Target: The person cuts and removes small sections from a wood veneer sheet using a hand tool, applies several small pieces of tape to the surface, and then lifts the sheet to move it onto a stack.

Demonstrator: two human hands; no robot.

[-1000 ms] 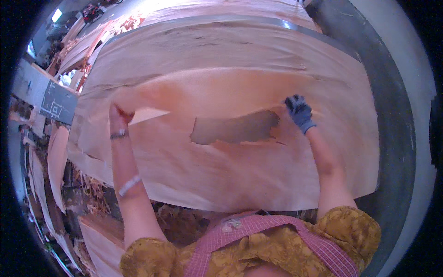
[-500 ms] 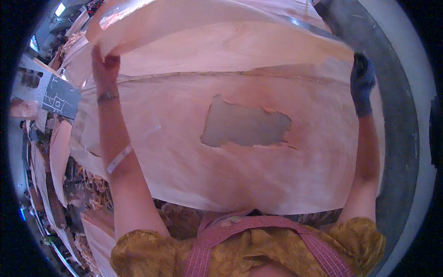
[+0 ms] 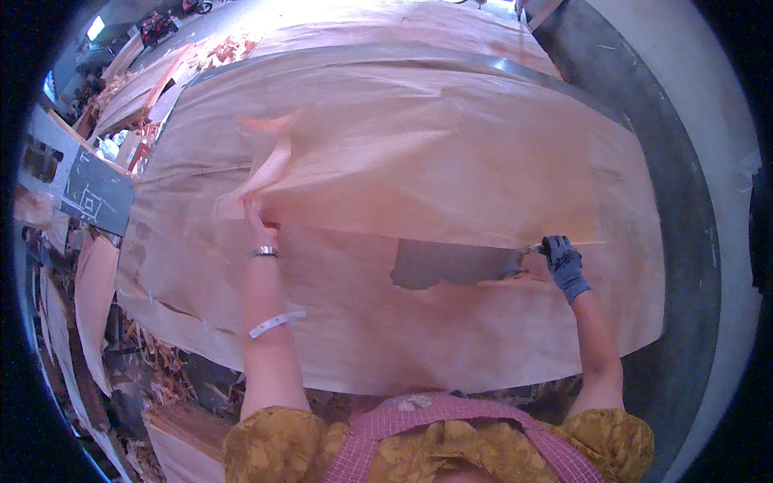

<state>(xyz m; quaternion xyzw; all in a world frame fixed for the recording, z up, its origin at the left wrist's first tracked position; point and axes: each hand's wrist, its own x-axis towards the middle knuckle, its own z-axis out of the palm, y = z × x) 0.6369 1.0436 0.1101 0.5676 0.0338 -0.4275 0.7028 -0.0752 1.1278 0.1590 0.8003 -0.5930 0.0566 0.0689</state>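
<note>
My L hand (image 3: 259, 231), fingers curled, pinches the thin veneer sheet (image 3: 451, 177) at near left; R gloved hand (image 3: 566, 264), nearly closed, grips its near edge at right, prob. to tension it over the ragged grey gap (image 3: 451, 266).

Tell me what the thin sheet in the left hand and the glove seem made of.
Thin sheet: probably wood veneer, matte and unvarnished; it is tan and curls at its left end. Glove: apparently knitted fabric, blue-grey and dull, possibly coated where it darkens.
</note>
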